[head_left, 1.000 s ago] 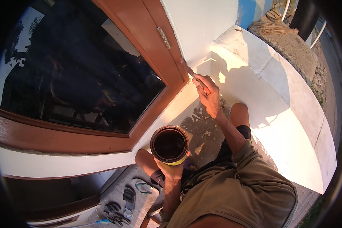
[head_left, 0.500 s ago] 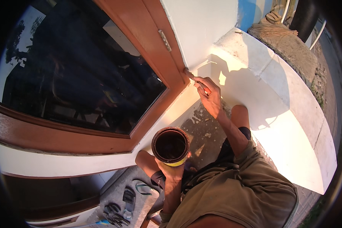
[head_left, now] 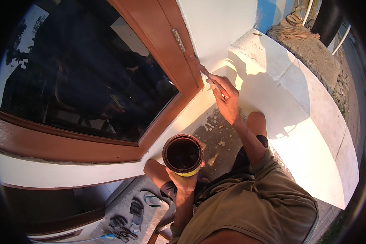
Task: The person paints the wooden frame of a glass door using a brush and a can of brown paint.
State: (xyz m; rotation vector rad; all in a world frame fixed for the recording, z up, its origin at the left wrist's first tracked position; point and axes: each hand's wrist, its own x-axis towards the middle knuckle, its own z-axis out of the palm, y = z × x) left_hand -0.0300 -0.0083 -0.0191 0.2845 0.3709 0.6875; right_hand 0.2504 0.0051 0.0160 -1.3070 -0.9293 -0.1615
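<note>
My right hand (head_left: 225, 97) grips a thin paintbrush (head_left: 207, 74) with its bristle end at the edge of the brown door frame (head_left: 150, 27), a little below a metal hinge (head_left: 178, 39), beside the white wall (head_left: 207, 24). My left hand (head_left: 182, 181) holds a round can (head_left: 183, 171) from below; its dark rim and yellow side show, with dark brown paint inside. A dark glass pane (head_left: 85, 73) fills the frame.
A pale curved ledge (head_left: 321, 122) runs along the right, with a bundle of straw bristles (head_left: 293, 34) on rough concrete behind it. My bent knees are below. Sandals (head_left: 150, 199) and flip-flops lie on the concrete floor at lower left. A road edges the far right.
Since half a second ago the brush tip has moved up along the frame's edge toward the hinge, and my right hand has risen slightly. My left hand and the can have barely moved.
</note>
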